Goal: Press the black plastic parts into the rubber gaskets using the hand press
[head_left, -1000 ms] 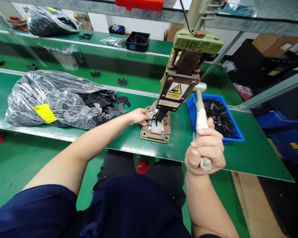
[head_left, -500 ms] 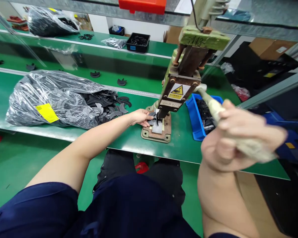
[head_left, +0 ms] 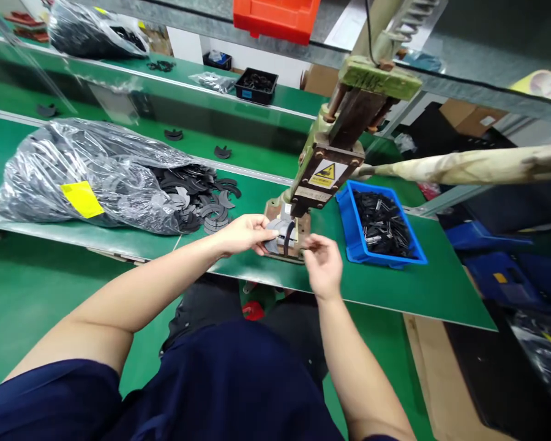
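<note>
Grey and curved, the part [head_left: 272, 242] is pinched in the left hand [head_left: 247, 235], over the base of the press [head_left: 329, 176]; a black strip [head_left: 289, 237] lies against it. A weak pinch could let it slip askew. The right hand [head_left: 325, 263], half-curled and seemingly empty, is just beside. Fingers straying under the press risk nipping. The lever [head_left: 459, 165] juts rightward near the blue bin [head_left: 381, 258]; leftward, a bag [head_left: 41, 165] and loose pieces [head_left: 217, 211] crowd the table [head_left: 441, 269].

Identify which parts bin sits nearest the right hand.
The blue bin, right of the press on the near bench; the black bin is farther back.
</note>
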`<state>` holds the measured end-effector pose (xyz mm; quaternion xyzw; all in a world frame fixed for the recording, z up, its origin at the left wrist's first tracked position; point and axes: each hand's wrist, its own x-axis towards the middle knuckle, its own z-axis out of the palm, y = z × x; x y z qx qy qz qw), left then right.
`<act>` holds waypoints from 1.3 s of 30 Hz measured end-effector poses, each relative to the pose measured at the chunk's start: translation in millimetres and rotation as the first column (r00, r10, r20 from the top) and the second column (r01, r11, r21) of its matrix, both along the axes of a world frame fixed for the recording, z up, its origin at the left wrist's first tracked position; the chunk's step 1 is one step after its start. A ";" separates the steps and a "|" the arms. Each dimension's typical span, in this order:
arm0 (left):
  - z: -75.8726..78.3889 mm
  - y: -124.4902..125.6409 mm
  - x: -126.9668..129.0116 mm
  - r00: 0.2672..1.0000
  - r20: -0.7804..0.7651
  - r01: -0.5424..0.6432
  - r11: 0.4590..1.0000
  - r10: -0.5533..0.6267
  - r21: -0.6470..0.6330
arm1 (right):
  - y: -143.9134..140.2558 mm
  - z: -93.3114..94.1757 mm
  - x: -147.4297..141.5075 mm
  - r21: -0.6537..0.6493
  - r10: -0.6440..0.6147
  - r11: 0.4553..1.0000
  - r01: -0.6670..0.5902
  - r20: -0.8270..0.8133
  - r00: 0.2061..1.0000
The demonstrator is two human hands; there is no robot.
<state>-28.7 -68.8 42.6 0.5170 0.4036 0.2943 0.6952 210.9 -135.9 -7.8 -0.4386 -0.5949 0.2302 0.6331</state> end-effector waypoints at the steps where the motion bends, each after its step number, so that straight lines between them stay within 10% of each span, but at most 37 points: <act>1: 3.9 -8.5 1.7 1.000 0.016 0.024 1.000 -0.025 0.015 | -6.5 -8.8 -10.0 -0.054 0.040 0.998 -0.040 0.009 0.999; 15: 14.9 -39.4 15.4 0.985 0.052 0.167 0.983 -0.163 -0.071 | -31.1 -8.1 -32.3 -0.089 0.079 0.993 -0.072 0.089 0.993; 22: 13.3 -34.8 6.1 0.983 -0.135 0.136 0.985 -0.121 0.107 | -32.7 5.2 -13.2 0.010 0.080 0.996 -0.088 0.326 0.942; 26: 19.1 -47.1 6.0 0.951 -0.256 0.009 0.809 0.175 0.588 | -35.0 6.4 -10.3 0.061 0.064 0.993 -0.097 0.404 0.913; 29: 21.4 -51.5 9.7 0.933 -0.333 0.154 0.687 0.134 0.710 | -35.2 5.9 -12.4 0.072 0.060 0.992 -0.101 0.433 0.899; 39: 6.3 -39.4 12.5 0.991 -0.079 0.127 0.961 -0.111 0.246 | -40.2 2.4 -12.3 0.013 0.060 0.998 -0.068 0.331 0.942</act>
